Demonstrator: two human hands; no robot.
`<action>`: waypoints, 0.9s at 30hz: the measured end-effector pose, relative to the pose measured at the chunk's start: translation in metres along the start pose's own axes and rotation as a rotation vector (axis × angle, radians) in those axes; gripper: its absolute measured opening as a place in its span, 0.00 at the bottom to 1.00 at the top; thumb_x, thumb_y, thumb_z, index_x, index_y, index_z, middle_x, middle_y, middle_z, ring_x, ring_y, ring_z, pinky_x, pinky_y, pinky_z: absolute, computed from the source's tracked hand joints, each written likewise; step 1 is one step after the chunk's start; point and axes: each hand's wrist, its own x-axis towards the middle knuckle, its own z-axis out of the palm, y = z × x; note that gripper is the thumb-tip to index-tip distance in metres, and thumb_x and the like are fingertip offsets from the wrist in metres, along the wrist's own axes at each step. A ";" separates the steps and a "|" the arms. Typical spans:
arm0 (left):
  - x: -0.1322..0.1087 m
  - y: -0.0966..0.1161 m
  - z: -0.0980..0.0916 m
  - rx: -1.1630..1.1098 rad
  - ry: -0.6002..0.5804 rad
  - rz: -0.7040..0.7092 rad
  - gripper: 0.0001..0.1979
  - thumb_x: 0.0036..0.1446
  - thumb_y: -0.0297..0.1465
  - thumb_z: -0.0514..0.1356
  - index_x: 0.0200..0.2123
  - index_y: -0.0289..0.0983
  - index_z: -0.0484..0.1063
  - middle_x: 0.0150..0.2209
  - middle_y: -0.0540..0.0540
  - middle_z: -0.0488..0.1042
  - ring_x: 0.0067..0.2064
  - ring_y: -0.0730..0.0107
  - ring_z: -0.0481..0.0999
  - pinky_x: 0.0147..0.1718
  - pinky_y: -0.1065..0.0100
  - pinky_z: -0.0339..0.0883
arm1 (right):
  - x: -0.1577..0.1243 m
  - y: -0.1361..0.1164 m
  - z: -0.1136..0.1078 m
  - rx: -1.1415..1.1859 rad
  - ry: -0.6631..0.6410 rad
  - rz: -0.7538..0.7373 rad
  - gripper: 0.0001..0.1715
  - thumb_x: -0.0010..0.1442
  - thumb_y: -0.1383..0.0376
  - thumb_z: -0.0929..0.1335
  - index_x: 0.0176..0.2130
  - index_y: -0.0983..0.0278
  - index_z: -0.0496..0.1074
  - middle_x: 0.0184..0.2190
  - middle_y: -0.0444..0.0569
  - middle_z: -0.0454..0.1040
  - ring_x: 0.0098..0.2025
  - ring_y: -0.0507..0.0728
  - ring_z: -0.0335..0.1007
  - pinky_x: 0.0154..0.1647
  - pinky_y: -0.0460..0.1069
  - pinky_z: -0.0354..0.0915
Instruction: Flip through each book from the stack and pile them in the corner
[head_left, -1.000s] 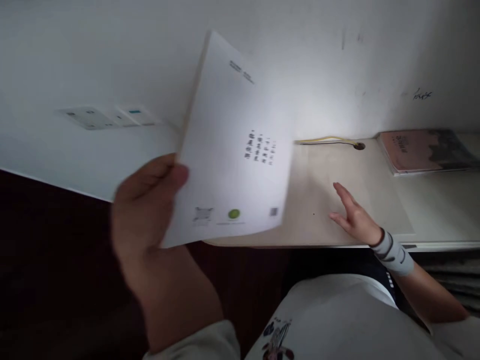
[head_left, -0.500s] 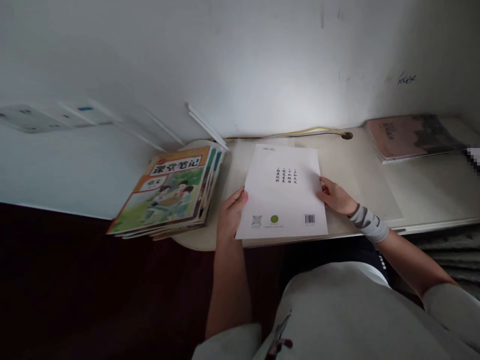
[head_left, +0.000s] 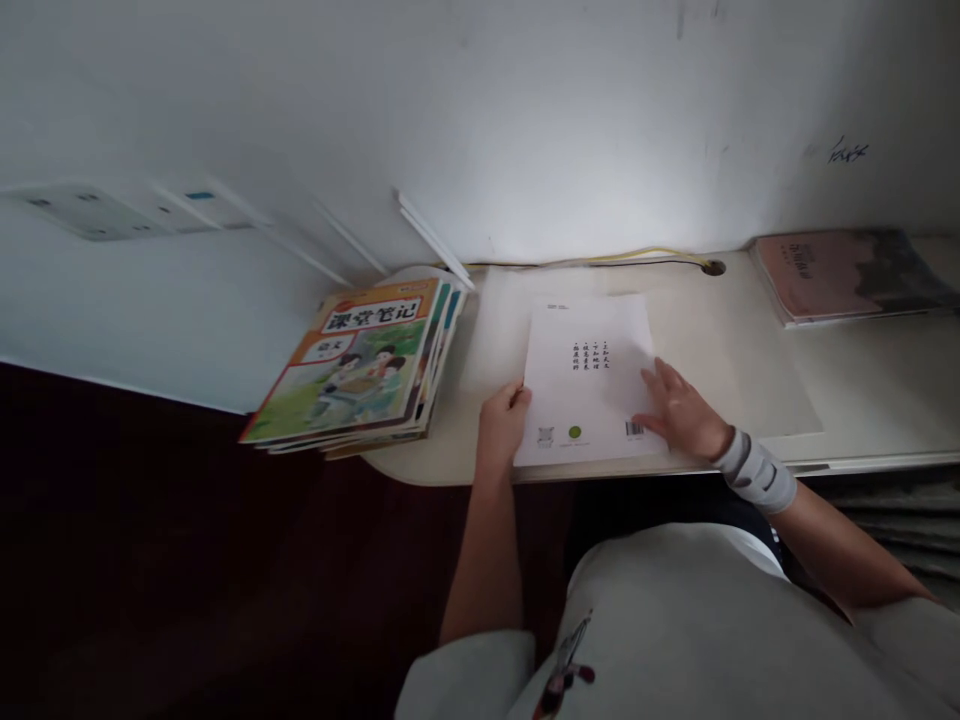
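Observation:
A white-backed book (head_left: pixel 585 400) lies at the front edge of the desk, printed with columns of Chinese characters, a green round mark, a square code and a barcode. My left hand (head_left: pixel 502 425) pinches its left edge near the lower corner. At the opposite side, my right hand (head_left: pixel 686 412) rests over the right edge with fingers apart, partly covering the barcode. To the left of my left hand, a stack of books (head_left: pixel 360 370) carries a colourful cover with drawn children on top.
The cream desk (head_left: pixel 420 460) runs along a white wall, with a clear sheet (head_left: pixel 750 390) under the book. A pink-covered book (head_left: pixel 847 275) lies at the right. A yellow cable (head_left: pixel 637 255) reaches a round hole (head_left: pixel 712 267) at the back.
The white book has come down onto the desk. My right hand has gone from gripping its right edge to lying spread over it. The view has shifted slightly.

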 end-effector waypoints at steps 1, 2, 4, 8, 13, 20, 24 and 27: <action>0.000 -0.001 -0.001 -0.012 -0.008 0.004 0.19 0.53 0.33 0.53 0.46 0.35 0.75 0.42 0.43 0.78 0.42 0.63 0.76 0.45 0.64 0.66 | -0.003 -0.007 0.001 -0.059 -0.046 -0.007 0.43 0.58 0.51 0.67 0.63 0.69 0.56 0.65 0.71 0.51 0.66 0.74 0.47 0.59 0.69 0.55; 0.001 -0.002 -0.001 -0.027 -0.015 0.002 0.19 0.53 0.33 0.53 0.46 0.35 0.75 0.43 0.43 0.78 0.43 0.63 0.76 0.45 0.64 0.67 | -0.006 -0.014 0.001 -0.112 -0.090 -0.007 0.47 0.55 0.47 0.68 0.64 0.67 0.55 0.66 0.70 0.49 0.66 0.77 0.46 0.57 0.71 0.54; 0.001 -0.003 -0.002 -0.059 -0.020 -0.008 0.19 0.53 0.32 0.53 0.46 0.34 0.74 0.45 0.42 0.78 0.43 0.63 0.76 0.45 0.63 0.67 | -0.009 -0.024 0.002 -0.202 -0.153 0.001 0.53 0.51 0.42 0.69 0.66 0.63 0.53 0.67 0.70 0.47 0.65 0.81 0.46 0.55 0.74 0.53; 0.001 -0.005 0.001 -0.088 0.004 -0.016 0.19 0.54 0.31 0.53 0.47 0.34 0.74 0.46 0.42 0.78 0.45 0.63 0.76 0.47 0.63 0.67 | -0.013 -0.031 0.000 -0.296 -0.191 -0.016 0.55 0.49 0.40 0.68 0.66 0.62 0.54 0.67 0.70 0.46 0.64 0.82 0.48 0.55 0.75 0.52; 0.002 -0.005 0.003 -0.038 0.025 0.022 0.18 0.55 0.30 0.53 0.46 0.34 0.75 0.46 0.42 0.78 0.47 0.63 0.76 0.48 0.63 0.67 | -0.017 -0.038 -0.010 -0.329 -0.197 -0.033 0.51 0.49 0.43 0.70 0.63 0.66 0.59 0.66 0.70 0.48 0.64 0.82 0.48 0.53 0.76 0.54; -0.013 0.002 -0.005 -0.002 0.055 0.102 0.18 0.59 0.33 0.52 0.49 0.35 0.74 0.51 0.40 0.75 0.52 0.62 0.75 0.54 0.58 0.65 | -0.009 -0.068 -0.010 -0.221 -0.188 -0.284 0.28 0.56 0.59 0.71 0.51 0.72 0.70 0.60 0.67 0.63 0.61 0.68 0.59 0.59 0.62 0.59; -0.024 0.006 -0.013 -0.033 0.095 0.122 0.20 0.60 0.34 0.53 0.52 0.33 0.72 0.53 0.39 0.74 0.55 0.63 0.73 0.58 0.59 0.62 | -0.005 -0.069 -0.003 -0.147 -0.188 -0.295 0.20 0.57 0.63 0.70 0.46 0.74 0.72 0.55 0.64 0.69 0.59 0.67 0.62 0.58 0.58 0.61; -0.028 0.008 -0.019 -0.096 0.090 0.118 0.21 0.59 0.35 0.53 0.53 0.31 0.71 0.53 0.39 0.74 0.55 0.63 0.73 0.59 0.59 0.61 | -0.004 -0.065 -0.004 -0.102 -0.201 -0.296 0.16 0.57 0.64 0.70 0.43 0.72 0.73 0.53 0.61 0.71 0.58 0.67 0.64 0.59 0.58 0.61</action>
